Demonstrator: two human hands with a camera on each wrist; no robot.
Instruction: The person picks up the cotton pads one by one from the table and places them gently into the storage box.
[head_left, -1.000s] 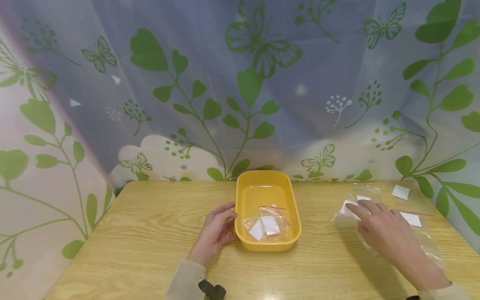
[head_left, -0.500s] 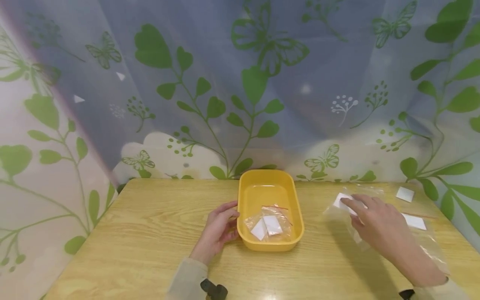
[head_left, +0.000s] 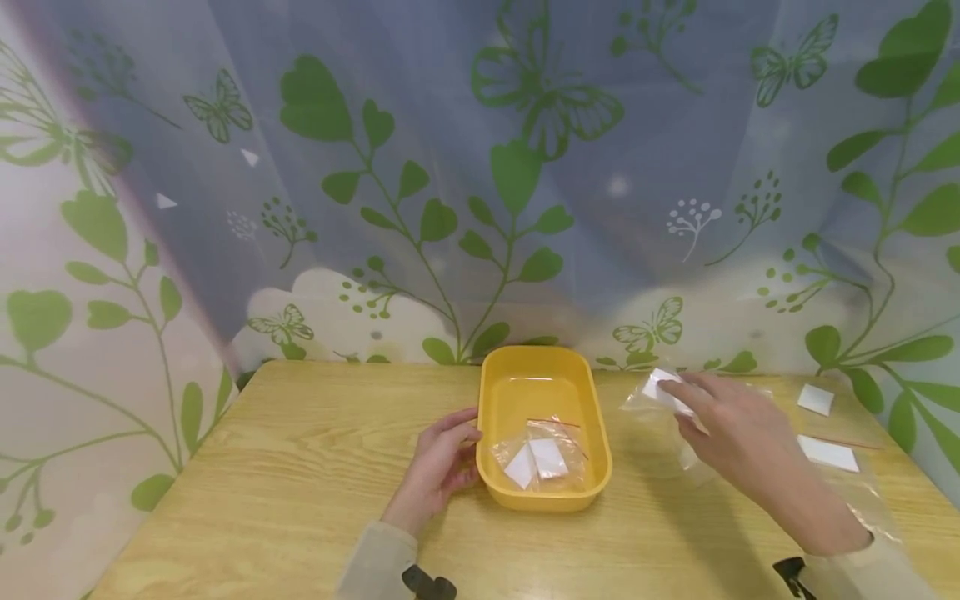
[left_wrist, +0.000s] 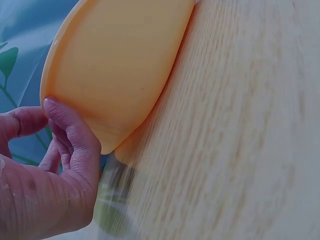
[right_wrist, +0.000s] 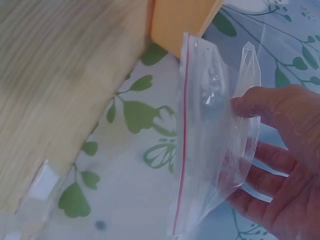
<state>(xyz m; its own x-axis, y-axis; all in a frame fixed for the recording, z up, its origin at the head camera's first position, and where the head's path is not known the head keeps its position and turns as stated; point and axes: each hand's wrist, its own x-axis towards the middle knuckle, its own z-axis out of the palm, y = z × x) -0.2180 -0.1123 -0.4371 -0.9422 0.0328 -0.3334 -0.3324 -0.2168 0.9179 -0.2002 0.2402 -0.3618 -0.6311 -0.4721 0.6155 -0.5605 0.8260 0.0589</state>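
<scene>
My left hand [head_left: 437, 467] rests against the left side of a yellow plastic bin [head_left: 491, 493], its fingertips at the rim and outer wall. Inside the bin lie clear zip bags [head_left: 557, 481] with white squares and red zip lines. To the bin's right, my right hand [head_left: 742, 433] holds up another clear zip bag [right_wrist: 200, 135], pinched between thumb and fingers. A white square [head_left: 660, 387] shows in that bag past the fingertips in the head view. The right wrist view shows its red zip strip running lengthwise, away from the hand.
Further right on the wooden table [head_left: 300, 467] lies a bag with a white square [head_left: 828, 452], and behind it another white square [head_left: 815, 399]. A printed curtain [head_left: 420, 167] with leaves and butterflies hangs directly behind the table.
My right hand has lifted the zip bag from the table's right side and moved it left, toward the bin. The left hand stays at the bin's side.
</scene>
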